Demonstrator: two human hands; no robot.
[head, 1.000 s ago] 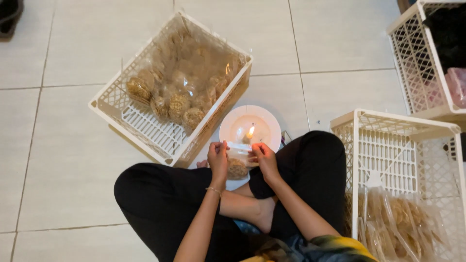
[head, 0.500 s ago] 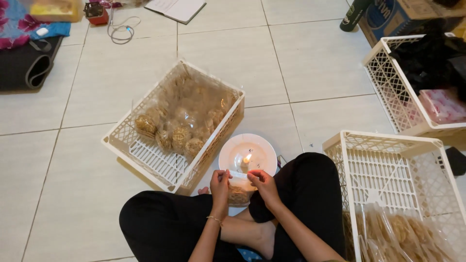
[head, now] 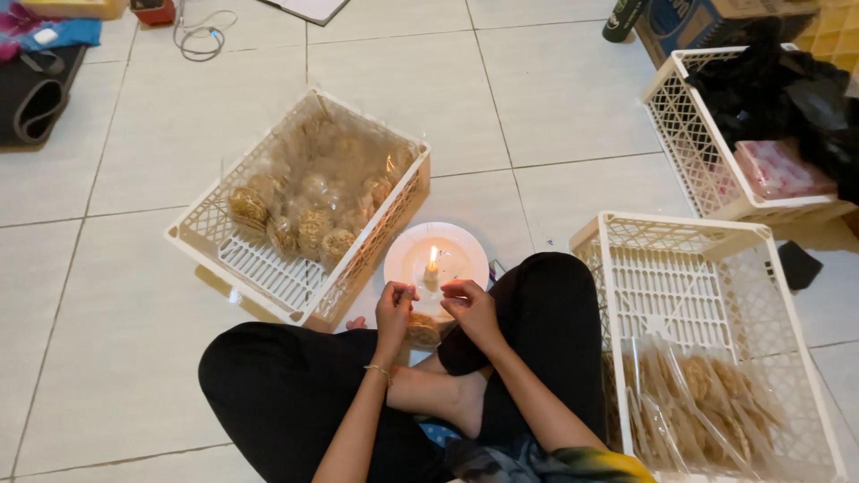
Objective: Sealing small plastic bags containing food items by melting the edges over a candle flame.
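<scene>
I sit cross-legged on a tiled floor. My left hand [head: 395,309] and my right hand [head: 469,306] together pinch the top of a small clear bag of round brown snacks [head: 422,331], held just before a lit candle [head: 431,268] on a white plate [head: 465,252]. The flame burns a little beyond my fingertips. Ahead to the left, a white plastic crate [head: 268,284] holds several sealed bags of the same snacks [head: 309,210].
A second white crate [head: 680,259] at my right holds clear bags of flat crackers [head: 707,407]. A third crate [head: 693,134] at far right carries dark cloth and a pink packet. A cardboard box, a cable, a rolled black mat and papers lie along the far floor.
The view has tilted upward, showing more of the floor ahead. My hands stay at the candle, holding the bag's top.
</scene>
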